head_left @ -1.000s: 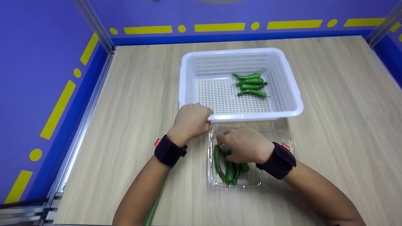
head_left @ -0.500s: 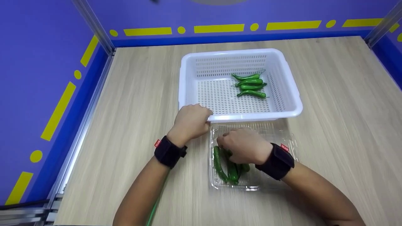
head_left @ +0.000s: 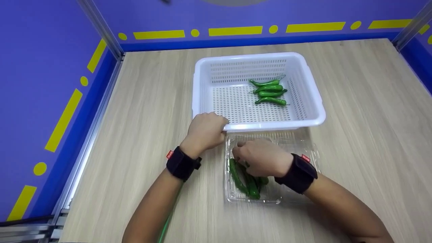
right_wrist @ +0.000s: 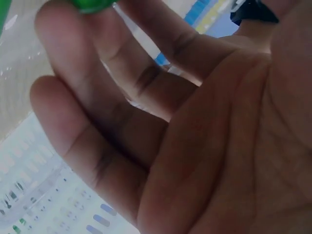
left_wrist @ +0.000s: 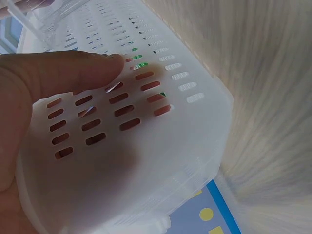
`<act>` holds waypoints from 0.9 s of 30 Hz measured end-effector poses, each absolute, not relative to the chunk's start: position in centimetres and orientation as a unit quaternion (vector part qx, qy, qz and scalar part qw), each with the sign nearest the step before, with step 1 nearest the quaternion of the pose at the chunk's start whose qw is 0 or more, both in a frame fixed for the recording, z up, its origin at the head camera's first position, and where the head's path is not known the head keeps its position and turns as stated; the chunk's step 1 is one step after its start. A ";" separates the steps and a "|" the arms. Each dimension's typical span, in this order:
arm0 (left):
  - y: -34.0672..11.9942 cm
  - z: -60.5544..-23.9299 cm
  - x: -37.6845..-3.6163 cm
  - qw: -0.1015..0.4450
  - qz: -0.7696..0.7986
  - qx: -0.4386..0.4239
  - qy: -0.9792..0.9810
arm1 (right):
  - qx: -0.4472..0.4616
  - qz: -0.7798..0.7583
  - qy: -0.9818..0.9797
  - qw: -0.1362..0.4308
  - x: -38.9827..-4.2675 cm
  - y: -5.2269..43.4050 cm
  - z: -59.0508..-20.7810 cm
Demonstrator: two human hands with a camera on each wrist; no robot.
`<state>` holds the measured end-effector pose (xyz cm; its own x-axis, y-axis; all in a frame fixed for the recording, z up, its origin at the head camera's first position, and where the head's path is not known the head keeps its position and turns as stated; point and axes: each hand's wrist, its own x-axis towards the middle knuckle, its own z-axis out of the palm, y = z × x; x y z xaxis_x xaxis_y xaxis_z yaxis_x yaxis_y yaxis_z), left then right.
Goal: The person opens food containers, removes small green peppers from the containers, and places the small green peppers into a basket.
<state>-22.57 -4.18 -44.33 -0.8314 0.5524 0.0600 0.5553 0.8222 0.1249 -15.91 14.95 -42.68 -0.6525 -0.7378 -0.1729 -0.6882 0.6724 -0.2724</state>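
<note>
**Hands at work over a tray of green peppers**

Nearest the camera, a clear plastic tray point(head_left: 270, 199) sits on the wooden table point(head_left: 354, 101) holding a small heap of green peppers point(head_left: 248, 182). The right hand point(head_left: 261, 157) is down inside the tray, over the upper ends of the peppers; the wrist view shows its fingers point(right_wrist: 97, 102) bent with a bit of green at the fingertips, so it appears to be pinching one pepper, though the grip itself is largely hidden from above. Just to the left, the left hand point(head_left: 204, 130) grips the near left corner of the white slotted basket point(head_left: 314, 98), its fingers curled over the rim and its thumb point(left_wrist: 63, 70) pressed against the perforated wall. The basket touches the far edge of the tray. Inside it, toward the right wall, lies a cluster of more green peppers point(head_left: 269, 91), side by side. Beyond the table rises a blue wall point(head_left: 50, 50) with yellow markings.
</note>
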 end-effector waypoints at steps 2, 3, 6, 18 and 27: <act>-4.2 -44.4 -22.6 0.011 -0.065 -0.291 -0.955 | -0.394 -0.104 0.901 0.150 -15.9 15.0 -42.5; -4.2 -44.3 -22.6 0.011 -0.064 -0.291 -0.955 | -0.394 -0.111 0.898 0.159 -16.0 15.1 -42.4; -4.2 -44.3 -22.6 0.011 -0.063 -0.290 -0.955 | -0.399 -0.132 0.890 0.176 -16.1 15.3 -42.1; -4.2 -44.3 -22.5 0.000 -0.070 -0.289 -0.955 | -0.421 -0.151 0.875 0.188 -16.2 16.6 -40.3; -4.1 -44.3 -22.6 -0.004 -0.072 -0.287 -0.955 | -0.423 -0.170 0.870 0.186 -16.1 17.1 -39.3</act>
<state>-22.56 -4.14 -44.27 -0.8351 0.5491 0.0336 0.5480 0.8249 0.1390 -16.12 17.07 -39.25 -0.5722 -0.8001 -0.1800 -0.6733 0.5836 -0.4539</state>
